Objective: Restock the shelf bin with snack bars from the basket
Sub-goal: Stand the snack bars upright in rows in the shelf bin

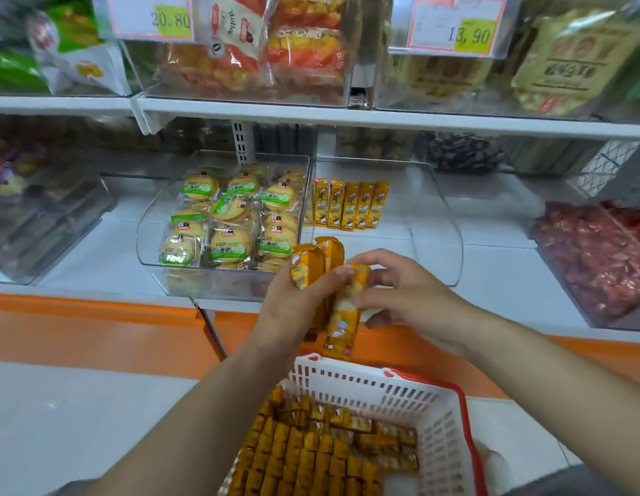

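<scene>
Above the white basket (365, 379), which is packed with yellow snack bars (311, 456), I see the left hand (293, 306) gripping a bundle of bars (313, 266) while the right hand (407, 291) pinches the top of 1 bar (341, 316). Just beyond, the clear shelf bin (436, 223) holds 5 bars (350, 205) side by side at its left.

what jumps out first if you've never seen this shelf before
Mid-frame, the left hand holds a bundle of yellow snack bars while the right hand pinches one. Below, a white basket holds many more; behind, the clear shelf bin holds just five.
</scene>
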The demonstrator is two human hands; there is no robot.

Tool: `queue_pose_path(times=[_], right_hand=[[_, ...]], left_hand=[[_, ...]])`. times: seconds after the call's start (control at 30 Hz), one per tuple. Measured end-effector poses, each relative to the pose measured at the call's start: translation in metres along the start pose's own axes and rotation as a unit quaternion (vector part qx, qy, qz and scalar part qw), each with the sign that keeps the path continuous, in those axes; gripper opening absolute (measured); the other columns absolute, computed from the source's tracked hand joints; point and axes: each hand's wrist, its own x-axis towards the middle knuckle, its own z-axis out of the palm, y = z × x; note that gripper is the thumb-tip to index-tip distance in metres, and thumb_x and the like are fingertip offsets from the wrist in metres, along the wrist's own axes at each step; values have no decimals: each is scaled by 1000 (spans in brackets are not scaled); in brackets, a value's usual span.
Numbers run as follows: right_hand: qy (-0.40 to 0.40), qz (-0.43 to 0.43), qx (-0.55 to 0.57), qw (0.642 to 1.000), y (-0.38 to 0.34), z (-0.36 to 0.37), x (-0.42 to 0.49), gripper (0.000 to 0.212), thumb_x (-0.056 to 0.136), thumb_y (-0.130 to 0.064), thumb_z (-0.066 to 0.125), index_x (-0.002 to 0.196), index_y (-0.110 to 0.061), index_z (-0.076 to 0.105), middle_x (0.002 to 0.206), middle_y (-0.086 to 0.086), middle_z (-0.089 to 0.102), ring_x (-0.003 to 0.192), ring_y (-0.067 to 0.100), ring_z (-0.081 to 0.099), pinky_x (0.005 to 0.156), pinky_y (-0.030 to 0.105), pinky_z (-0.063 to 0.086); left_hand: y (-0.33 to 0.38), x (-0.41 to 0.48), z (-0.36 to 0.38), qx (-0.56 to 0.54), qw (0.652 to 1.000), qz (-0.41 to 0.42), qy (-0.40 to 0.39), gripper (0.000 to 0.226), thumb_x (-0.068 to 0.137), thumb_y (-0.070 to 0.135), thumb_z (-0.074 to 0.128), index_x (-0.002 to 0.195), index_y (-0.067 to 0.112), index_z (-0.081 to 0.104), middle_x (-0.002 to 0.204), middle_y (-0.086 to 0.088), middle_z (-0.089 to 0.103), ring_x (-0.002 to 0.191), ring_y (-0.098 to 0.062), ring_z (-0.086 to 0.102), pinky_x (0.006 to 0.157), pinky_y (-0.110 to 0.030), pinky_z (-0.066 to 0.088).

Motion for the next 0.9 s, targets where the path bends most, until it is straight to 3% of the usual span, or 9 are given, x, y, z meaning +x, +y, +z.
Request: queue_pose_path(times=[0.2,0.3,0.4,0.47,0.57,0.67,0.73,0.9], right_hand=[[54,-10,139,989,-1,-22,-2,32,86,8,64,102,-19,59,93,16,58,73,26,69,63,31,58],[65,-26,164,984,-2,-29,-3,23,82,7,70,87,-15,66,106,24,60,86,29,72,71,30,60],[71,-14,169,983,4,-23,0,28,65,-5,82,83,-14,63,111,24,66,92,30,73,73,30,61],[43,5,149,988,8,-15,3,36,57,-14,85,84,-13,62,101,19,69,88,29,74,70,30,60],[-31,30,147,988,9,-7,6,42,66,-8,84,101,-12,60,94,15,73,85,31,74,70,32,59],[-80,24,95,992,6,-7,7,68,79,6,76,132,-32,54,107,14,70,92,37,73,75,37,59],[-104,14,61,993,5,-4,9,78,81,6,76,136,-44,51,112,12,65,90,31,73,71,32,58],[-87,-28,70,993,-2,-8,17,49,78,-12,79,121,-28,63,98,3,70,88,22,74,64,25,56]], left_hand=[[0,-3,-12,31,999,-8,32,31,54,48,87,80,37,75,81,-7,77,71,-28,74,62,-42,62],[-3,-2,-20,29,998,21,58,23,69,43,85,86,32,74,78,-7,77,71,-24,75,57,-31,57],[-4,0,-20,35,995,43,81,27,68,46,84,88,33,72,78,-6,76,71,-24,75,57,-31,57],[-4,2,-18,34,995,45,85,25,72,43,84,90,33,71,79,-4,77,69,-24,75,55,-34,58],[-3,6,-19,24,994,56,96,23,82,30,84,98,22,69,74,-3,76,60,-19,72,51,-27,54],[1,9,-20,36,993,76,78,30,80,29,86,102,19,68,77,-3,76,62,-16,72,54,-25,55],[1,10,-18,45,994,79,61,30,79,30,87,102,22,69,80,-3,76,65,-17,74,55,-26,56],[13,15,-27,60,995,66,46,18,87,27,80,100,21,68,80,-4,76,68,-20,75,56,-29,57]])
